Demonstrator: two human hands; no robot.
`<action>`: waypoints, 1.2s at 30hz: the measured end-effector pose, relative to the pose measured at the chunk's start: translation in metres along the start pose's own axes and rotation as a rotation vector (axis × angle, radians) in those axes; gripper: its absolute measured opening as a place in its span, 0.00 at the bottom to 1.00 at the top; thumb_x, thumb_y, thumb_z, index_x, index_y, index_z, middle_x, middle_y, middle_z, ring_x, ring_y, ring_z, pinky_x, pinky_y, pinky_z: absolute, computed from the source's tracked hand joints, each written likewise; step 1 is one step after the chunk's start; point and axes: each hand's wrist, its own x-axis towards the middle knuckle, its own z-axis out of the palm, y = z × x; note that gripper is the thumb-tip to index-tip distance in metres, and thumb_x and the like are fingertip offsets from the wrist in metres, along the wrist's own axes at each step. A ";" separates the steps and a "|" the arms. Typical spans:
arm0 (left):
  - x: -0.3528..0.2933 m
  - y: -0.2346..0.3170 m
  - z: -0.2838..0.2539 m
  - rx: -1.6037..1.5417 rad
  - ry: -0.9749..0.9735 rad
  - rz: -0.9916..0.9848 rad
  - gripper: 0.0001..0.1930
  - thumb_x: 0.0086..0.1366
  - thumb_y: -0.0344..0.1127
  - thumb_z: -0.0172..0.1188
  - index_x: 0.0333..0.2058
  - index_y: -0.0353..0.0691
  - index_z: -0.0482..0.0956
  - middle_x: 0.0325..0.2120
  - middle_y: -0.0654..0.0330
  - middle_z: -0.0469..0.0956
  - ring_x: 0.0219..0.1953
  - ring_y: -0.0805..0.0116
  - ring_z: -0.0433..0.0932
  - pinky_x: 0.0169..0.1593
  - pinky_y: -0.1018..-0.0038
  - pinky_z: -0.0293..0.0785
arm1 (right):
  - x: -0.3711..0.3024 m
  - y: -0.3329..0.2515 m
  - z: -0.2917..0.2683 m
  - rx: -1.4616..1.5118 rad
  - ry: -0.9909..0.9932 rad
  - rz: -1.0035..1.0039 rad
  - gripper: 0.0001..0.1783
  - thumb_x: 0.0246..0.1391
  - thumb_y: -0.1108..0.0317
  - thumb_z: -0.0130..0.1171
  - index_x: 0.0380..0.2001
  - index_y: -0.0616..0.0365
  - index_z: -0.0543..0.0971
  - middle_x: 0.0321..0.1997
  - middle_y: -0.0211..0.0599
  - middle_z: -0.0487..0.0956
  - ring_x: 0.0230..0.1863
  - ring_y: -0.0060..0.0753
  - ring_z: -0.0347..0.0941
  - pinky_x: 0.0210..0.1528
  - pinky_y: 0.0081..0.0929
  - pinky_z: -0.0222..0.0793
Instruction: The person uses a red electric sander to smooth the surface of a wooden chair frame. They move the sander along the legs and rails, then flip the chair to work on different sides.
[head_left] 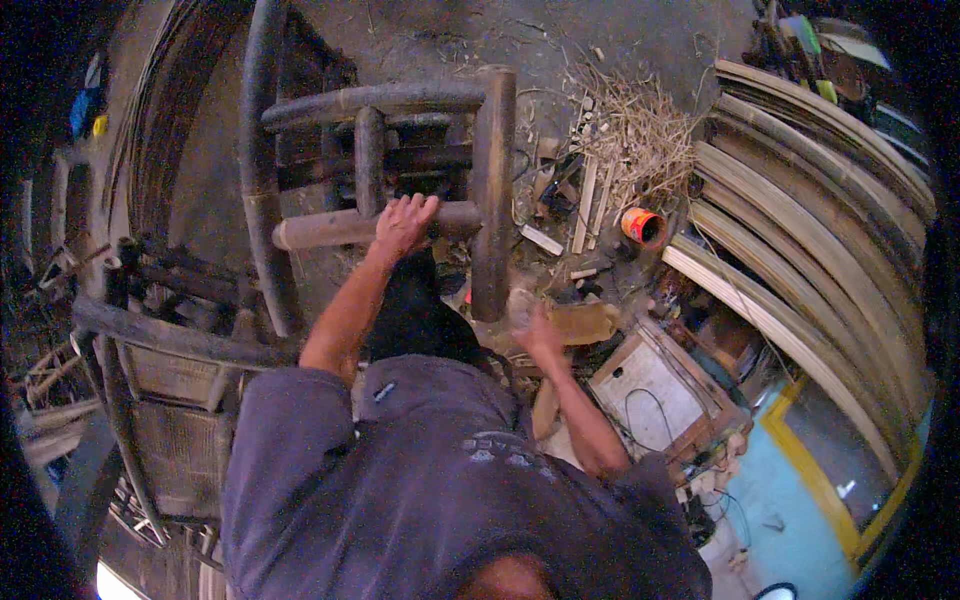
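Left hand (pixel 405 226) curled over lower crossbar (pixel 330 230) of dark pole frame (pixel 369 160). Right hand (pixel 532 325), blurred, just beside lower end of thick post (pixel 493 180); contact unclear. Floor (pixel 640 30): shavings heap (pixel 645 125), orange can (pixel 636 224) near it.

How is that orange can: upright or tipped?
Tipped, it seems: the orange can shows its side, its dark round end facing lower right.
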 end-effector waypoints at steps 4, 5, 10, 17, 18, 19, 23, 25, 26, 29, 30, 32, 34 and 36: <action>-0.004 -0.003 0.010 -0.024 0.013 -0.007 0.37 0.41 0.45 0.70 0.51 0.46 0.64 0.39 0.60 0.70 0.44 0.58 0.73 0.46 0.63 0.71 | 0.013 -0.001 -0.006 0.358 -0.315 0.231 0.54 0.41 0.46 0.65 0.65 0.61 0.52 0.50 0.63 0.73 0.53 0.64 0.68 0.57 0.49 0.61; -0.004 -0.001 0.005 -0.054 -0.051 -0.025 0.38 0.41 0.45 0.70 0.52 0.46 0.63 0.40 0.60 0.70 0.44 0.58 0.73 0.47 0.63 0.71 | 0.002 -0.014 -0.021 0.300 -0.349 0.185 0.54 0.41 0.46 0.65 0.65 0.61 0.52 0.50 0.63 0.73 0.53 0.64 0.69 0.57 0.49 0.61; -0.005 -0.002 0.005 -0.054 -0.168 -0.066 0.38 0.42 0.45 0.70 0.52 0.46 0.63 0.40 0.59 0.70 0.44 0.57 0.73 0.49 0.62 0.70 | 0.051 0.013 -0.020 0.385 -0.309 0.046 0.52 0.41 0.50 0.63 0.64 0.65 0.52 0.43 0.63 0.76 0.46 0.63 0.73 0.49 0.48 0.68; 0.001 -0.003 0.002 -0.073 0.033 0.011 0.39 0.43 0.41 0.69 0.55 0.46 0.61 0.44 0.54 0.71 0.45 0.53 0.72 0.50 0.61 0.68 | 0.185 -0.017 -0.131 0.637 0.159 0.149 0.53 0.36 0.54 0.65 0.64 0.59 0.52 0.37 0.56 0.79 0.41 0.57 0.76 0.39 0.48 0.72; 0.012 0.009 -0.024 -0.150 -0.109 -0.007 0.40 0.43 0.41 0.69 0.56 0.46 0.61 0.45 0.53 0.71 0.45 0.52 0.71 0.50 0.61 0.68 | 0.198 -0.020 -0.130 0.566 0.198 0.140 0.52 0.37 0.54 0.64 0.64 0.58 0.51 0.37 0.56 0.79 0.40 0.57 0.76 0.39 0.48 0.72; 0.007 0.007 -0.009 -0.123 -0.040 0.027 0.41 0.42 0.42 0.69 0.56 0.45 0.61 0.45 0.53 0.70 0.46 0.53 0.71 0.50 0.61 0.68 | 0.212 -0.031 -0.131 0.494 0.230 0.102 0.52 0.39 0.54 0.64 0.65 0.58 0.50 0.36 0.56 0.79 0.40 0.56 0.76 0.40 0.48 0.72; 0.004 0.002 0.009 -0.135 -0.114 -0.015 0.43 0.41 0.44 0.70 0.56 0.44 0.61 0.47 0.54 0.69 0.46 0.53 0.71 0.50 0.61 0.68 | 0.200 -0.049 -0.172 0.573 0.066 0.081 0.47 0.43 0.52 0.62 0.62 0.57 0.52 0.42 0.63 0.76 0.46 0.63 0.73 0.49 0.52 0.67; 0.001 -0.003 0.005 -0.117 -0.133 -0.023 0.42 0.41 0.43 0.70 0.56 0.44 0.61 0.46 0.55 0.69 0.45 0.53 0.71 0.49 0.61 0.68 | 0.174 -0.031 -0.159 0.578 -0.005 0.126 0.45 0.42 0.53 0.62 0.60 0.58 0.55 0.42 0.62 0.76 0.45 0.62 0.74 0.47 0.51 0.68; 0.005 -0.002 0.003 -0.108 -0.129 -0.014 0.41 0.42 0.43 0.70 0.56 0.44 0.61 0.45 0.55 0.69 0.45 0.53 0.71 0.49 0.61 0.68 | 0.155 -0.020 -0.151 0.572 -0.045 0.155 0.43 0.42 0.54 0.62 0.59 0.59 0.56 0.42 0.61 0.77 0.44 0.61 0.74 0.45 0.51 0.69; -0.011 -0.014 0.032 -0.035 0.073 0.034 0.40 0.42 0.42 0.70 0.54 0.44 0.62 0.43 0.55 0.70 0.45 0.53 0.71 0.49 0.61 0.68 | 0.094 0.003 -0.099 0.583 -0.074 0.244 0.43 0.40 0.55 0.63 0.58 0.60 0.57 0.40 0.57 0.78 0.41 0.59 0.75 0.40 0.51 0.71; -0.009 -0.013 0.024 -0.058 -0.049 0.008 0.40 0.42 0.42 0.70 0.54 0.43 0.62 0.43 0.55 0.70 0.45 0.53 0.71 0.49 0.61 0.68 | 0.072 0.012 -0.064 0.582 -0.121 0.298 0.43 0.40 0.55 0.63 0.58 0.60 0.57 0.39 0.57 0.78 0.40 0.59 0.76 0.40 0.51 0.71; 0.010 -0.001 -0.004 -0.123 -0.268 -0.040 0.40 0.42 0.42 0.71 0.54 0.43 0.62 0.43 0.54 0.70 0.45 0.53 0.71 0.49 0.61 0.68 | 0.028 0.023 0.003 0.517 -0.274 0.418 0.43 0.42 0.55 0.63 0.58 0.60 0.57 0.36 0.57 0.78 0.39 0.60 0.76 0.39 0.50 0.71; 0.007 -0.004 0.003 -0.103 -0.196 -0.036 0.40 0.42 0.43 0.72 0.54 0.43 0.63 0.43 0.53 0.70 0.46 0.53 0.70 0.50 0.60 0.68 | -0.003 -0.008 0.008 0.355 -0.379 0.235 0.44 0.44 0.56 0.61 0.60 0.63 0.54 0.35 0.56 0.79 0.37 0.58 0.76 0.37 0.51 0.72; 0.004 -0.004 0.001 -0.111 -0.208 -0.048 0.40 0.42 0.43 0.72 0.54 0.44 0.63 0.43 0.53 0.70 0.46 0.53 0.71 0.50 0.60 0.68 | -0.013 -0.019 -0.021 0.295 -0.395 0.134 0.45 0.46 0.56 0.60 0.61 0.64 0.52 0.34 0.56 0.79 0.36 0.57 0.77 0.35 0.51 0.72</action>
